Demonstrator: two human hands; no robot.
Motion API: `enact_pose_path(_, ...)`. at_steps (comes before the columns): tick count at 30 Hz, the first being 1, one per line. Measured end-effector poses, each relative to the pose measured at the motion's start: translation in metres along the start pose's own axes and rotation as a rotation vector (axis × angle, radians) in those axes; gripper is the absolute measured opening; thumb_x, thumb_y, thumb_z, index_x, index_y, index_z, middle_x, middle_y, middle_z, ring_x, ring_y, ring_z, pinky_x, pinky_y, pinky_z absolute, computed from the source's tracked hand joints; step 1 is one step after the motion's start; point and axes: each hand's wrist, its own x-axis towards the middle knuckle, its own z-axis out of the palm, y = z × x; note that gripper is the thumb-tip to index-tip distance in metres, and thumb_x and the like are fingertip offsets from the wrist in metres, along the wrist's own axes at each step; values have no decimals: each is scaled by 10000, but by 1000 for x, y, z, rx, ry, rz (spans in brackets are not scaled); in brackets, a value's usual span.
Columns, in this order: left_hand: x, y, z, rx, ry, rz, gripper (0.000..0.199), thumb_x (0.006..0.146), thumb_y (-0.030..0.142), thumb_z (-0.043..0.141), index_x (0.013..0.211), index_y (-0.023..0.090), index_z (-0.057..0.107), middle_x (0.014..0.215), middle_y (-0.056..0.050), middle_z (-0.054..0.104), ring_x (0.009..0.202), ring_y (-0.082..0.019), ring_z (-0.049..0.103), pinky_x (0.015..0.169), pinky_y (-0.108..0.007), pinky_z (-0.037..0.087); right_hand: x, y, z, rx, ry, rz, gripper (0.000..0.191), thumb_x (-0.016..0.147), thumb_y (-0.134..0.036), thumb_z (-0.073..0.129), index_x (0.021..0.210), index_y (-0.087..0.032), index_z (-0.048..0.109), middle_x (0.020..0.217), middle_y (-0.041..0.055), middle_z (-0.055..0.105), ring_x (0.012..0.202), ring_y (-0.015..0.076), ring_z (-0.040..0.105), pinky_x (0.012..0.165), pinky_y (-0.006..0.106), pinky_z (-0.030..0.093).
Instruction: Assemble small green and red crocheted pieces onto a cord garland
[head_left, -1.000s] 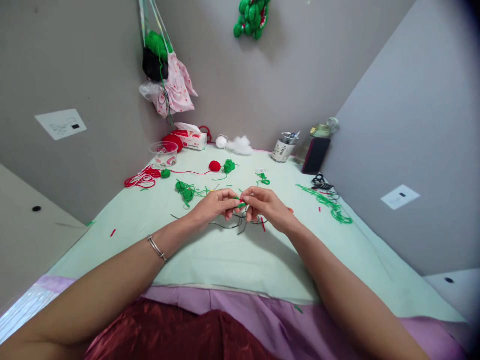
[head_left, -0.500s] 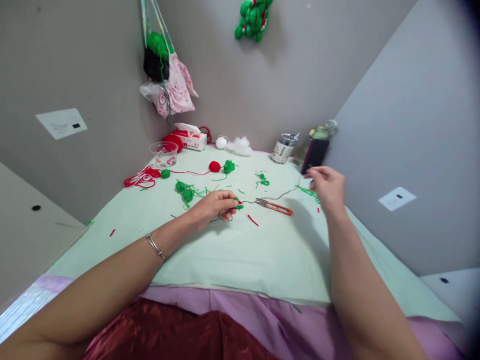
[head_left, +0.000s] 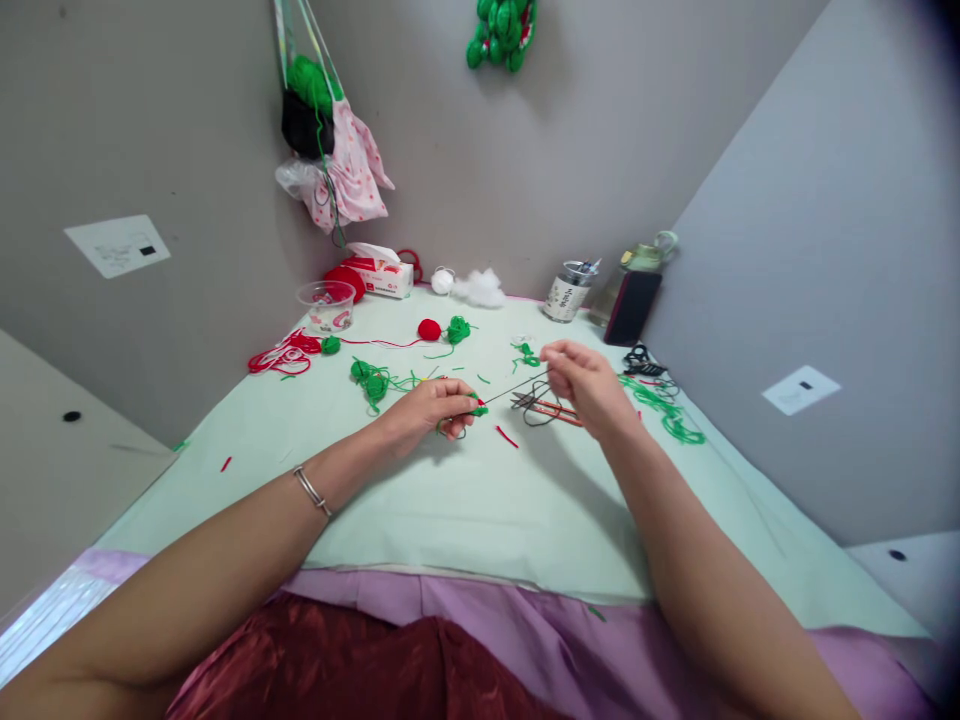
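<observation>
Two hands [head_left: 429,412] [head_left: 589,388], one green-and-red piece [head_left: 480,410], one taut dark thread [head_left: 516,387]

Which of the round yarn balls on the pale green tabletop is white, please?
The small white yarn ball at the back, just left of the fluffy white tuft; the other yarn balls are red or green.

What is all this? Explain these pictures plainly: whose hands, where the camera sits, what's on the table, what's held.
There is no machine here, just a person's two bare hands. The pictures come from one camera worn on that person's head, looking forward and down. The left hand pinches a small green-and-red piece. The right hand holds a dark thread stretched to that piece. On the pale table cover lie orange-handled snips, a red yarn ball and tangled green yarn. Farther back stands a clear tub.
</observation>
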Motion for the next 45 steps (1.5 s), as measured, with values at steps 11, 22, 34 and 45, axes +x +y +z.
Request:
enact_pose_path(11,0,2,-3,2,-32,-57,232,737,337,726,780,150,596,639,6,607,500,-73,506,507,-231,381,24,1,-63,-16,566,-175,63,763,-169,598,708,-181,571,462,-74,381,416,64,282,420,219,175)
enact_pose_path(22,0,4,-2,2,-55,-83,260,712,353,751,767,153,595,635,-3,617,502,-79,513,507,-231,381,27,1,-87,-24,719,-198,136,801,-85,520,709,-180,555,459,-74,386,414,65,276,416,234,164)
enact_pose_path(34,-2,3,-4,7,-63,-79,231,731,340,729,776,153,602,633,-1,611,505,-79,508,507,-228,380,27,-1,-96,-2,824,-228,184,819,-40,486,704,-170,545,464,-74,390,426,63,305,428,214,186)
enact_pose_path(45,-1,2,-4,12,-64,-79,216,736,336,722,769,160,601,636,-2,612,508,-82,509,509,-230,389,29,-2,-106,-1,916,-227,226,865,-29,438,712,-172,522,458,-79,390,409,63,301,428,216,192)
